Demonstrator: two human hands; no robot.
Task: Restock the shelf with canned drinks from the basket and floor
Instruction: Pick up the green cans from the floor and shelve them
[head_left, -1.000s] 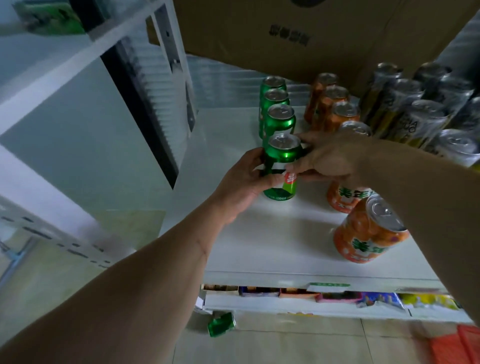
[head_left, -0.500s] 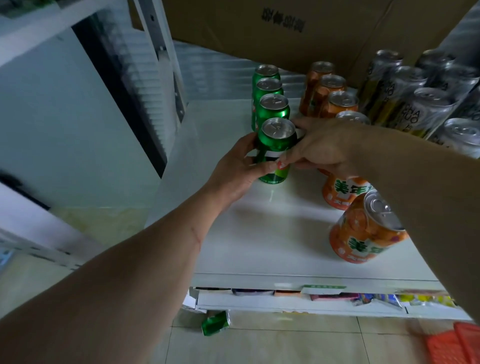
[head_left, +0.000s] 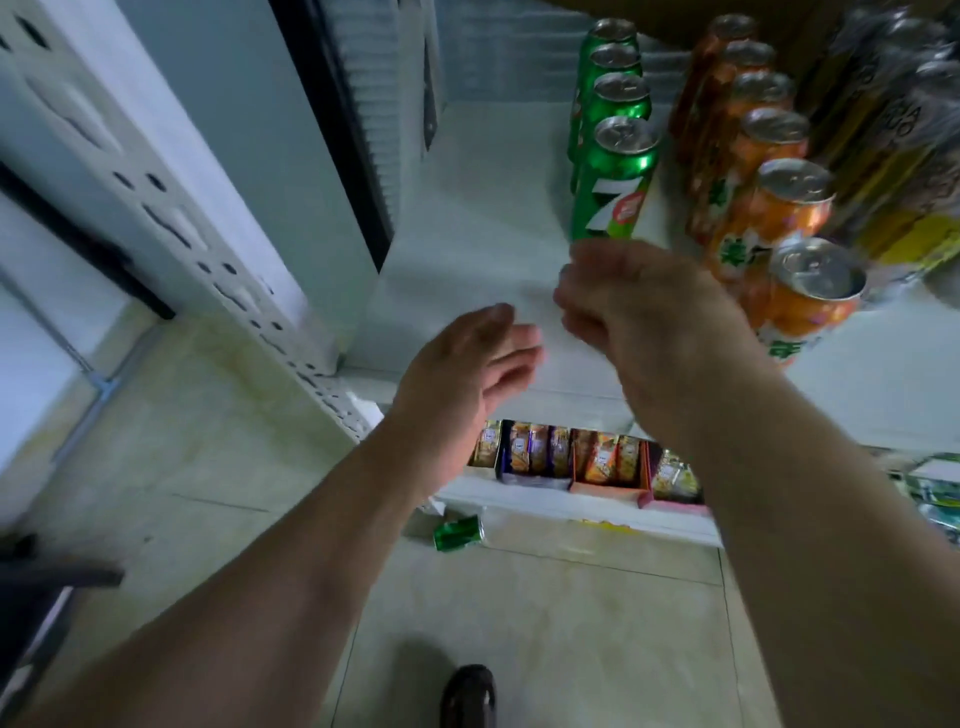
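Now both hands, left hand (head_left: 467, 364) and right hand (head_left: 639, 312), empty, fingers relaxed, before shelf (head_left: 467, 218) with green cans (head_left: 613, 176).

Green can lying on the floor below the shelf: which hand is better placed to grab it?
Probably left. The left hand is open, empty and hangs nearly above the green can; the right hand sits farther right.

Both hands (head_left: 467, 364) apparently off green can (head_left: 613, 182).

Snack boxes (head_left: 582, 460) line the lower shelf; a dark shoe (head_left: 469, 693) stands on tiles.
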